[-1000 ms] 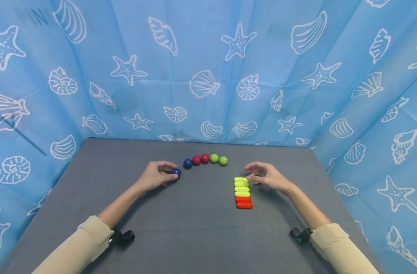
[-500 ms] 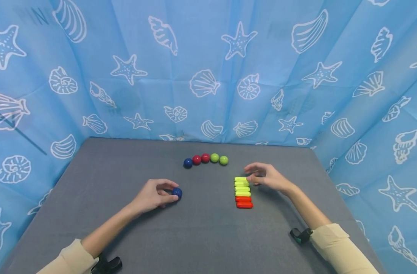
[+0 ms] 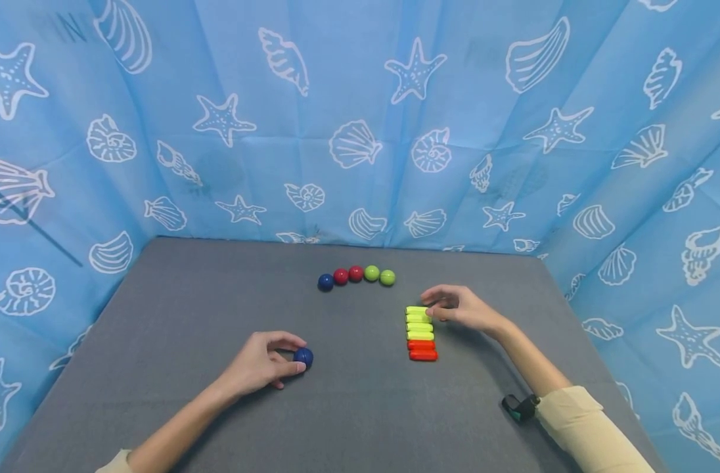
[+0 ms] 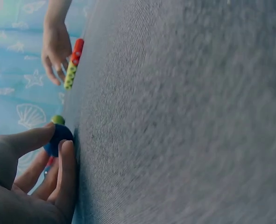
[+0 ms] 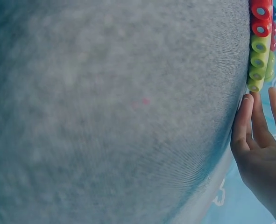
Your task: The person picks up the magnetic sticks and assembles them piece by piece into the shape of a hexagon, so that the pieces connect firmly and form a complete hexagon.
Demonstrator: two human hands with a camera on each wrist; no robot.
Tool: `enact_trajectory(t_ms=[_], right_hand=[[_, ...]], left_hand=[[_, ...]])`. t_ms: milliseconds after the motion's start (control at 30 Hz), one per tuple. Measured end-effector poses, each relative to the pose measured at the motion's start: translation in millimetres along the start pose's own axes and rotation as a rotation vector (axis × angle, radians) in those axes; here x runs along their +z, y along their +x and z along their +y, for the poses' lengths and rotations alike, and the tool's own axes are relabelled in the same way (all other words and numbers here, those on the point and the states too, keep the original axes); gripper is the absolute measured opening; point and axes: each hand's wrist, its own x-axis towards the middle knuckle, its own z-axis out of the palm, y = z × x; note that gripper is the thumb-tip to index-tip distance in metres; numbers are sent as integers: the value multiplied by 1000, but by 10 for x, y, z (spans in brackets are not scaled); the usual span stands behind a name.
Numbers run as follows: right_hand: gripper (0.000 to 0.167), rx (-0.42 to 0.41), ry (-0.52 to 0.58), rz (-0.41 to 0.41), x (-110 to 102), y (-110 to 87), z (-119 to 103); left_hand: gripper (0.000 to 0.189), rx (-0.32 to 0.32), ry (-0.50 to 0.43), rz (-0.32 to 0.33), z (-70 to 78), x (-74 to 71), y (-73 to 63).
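My left hand (image 3: 262,362) pinches a blue ball (image 3: 303,357) between thumb and fingers, low over the grey tabletop. The left wrist view shows the same blue ball (image 4: 59,139) between thumb and fingertips. On the right, my right hand (image 3: 466,309) holds nothing, its fingers loosely bent beside the far end of a row of short tubes. The yellow-green tubes (image 3: 419,327) lie at the far end, and the red tubes (image 3: 422,355) at the near end. In the right wrist view the fingertips of the right hand (image 5: 264,140) sit close to the last yellow-green tube (image 5: 254,86).
Toward the back, a slightly curved row holds one blue ball (image 3: 326,282), two red balls (image 3: 348,274) and two green balls (image 3: 379,274). A blue curtain (image 3: 360,184) with white sea shapes rises behind and beside the grey table (image 3: 360,420).
My left hand has come toward the near side of the table with the blue ball, away from the ball row. The right hand stays in nearly the same place.
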Motion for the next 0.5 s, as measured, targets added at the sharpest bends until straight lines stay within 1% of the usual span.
enact_trajectory(t_ms=[267,500], right_hand=[[39,14,-25,-7,-5,20,39],[32,7,-40,-8,11,65,65]], left_hand=[[42,-4,-3,52,-13,72,-56],[41,-3,-23,66,-25,80,-101]])
